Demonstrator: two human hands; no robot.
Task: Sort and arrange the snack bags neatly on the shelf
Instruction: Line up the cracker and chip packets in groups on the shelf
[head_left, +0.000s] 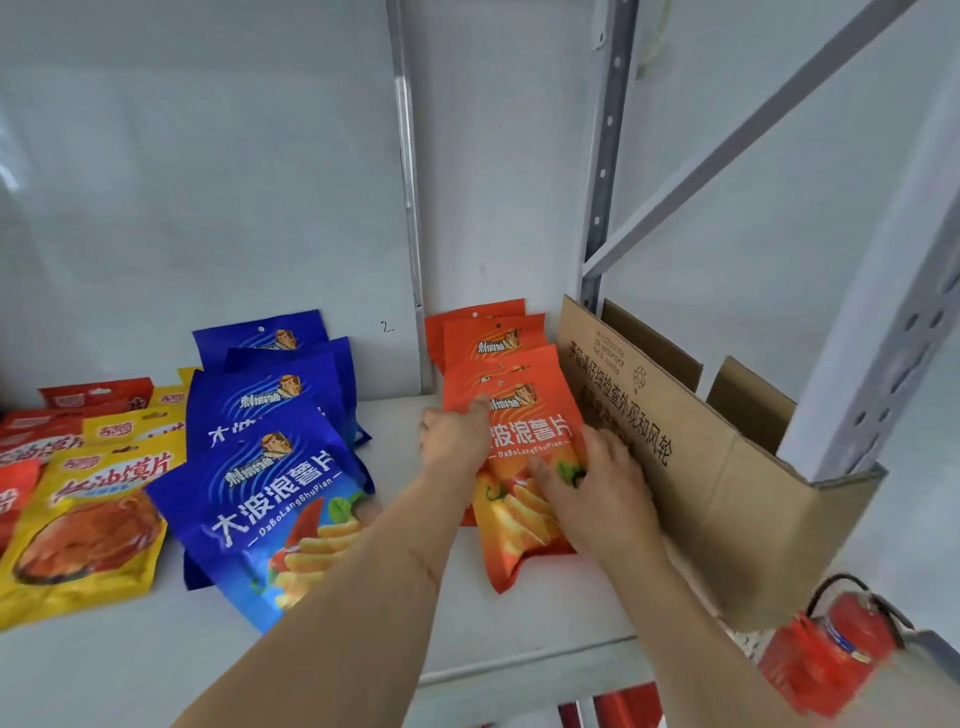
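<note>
The front orange bag (519, 467) lies on the shelf (156, 660) near its right end, overlapping two more orange bags (493, 338) that lean against the back wall. The left hand (454, 441) grips the front bag's left edge — thumb curled over the printed face, fingers hidden behind it. The right hand (597, 483) rests flat on the bag's right side, fingers straight and spread. Just beside that hand, touching the bags, stands an open cardboard box (701, 467) at the shelf's right end. Toward the middle, well apart from the orange ones, blue bags (270, 467) overlap in a row — yellow bags (93, 519) and red bags (31, 431) fill the left end.
</note>
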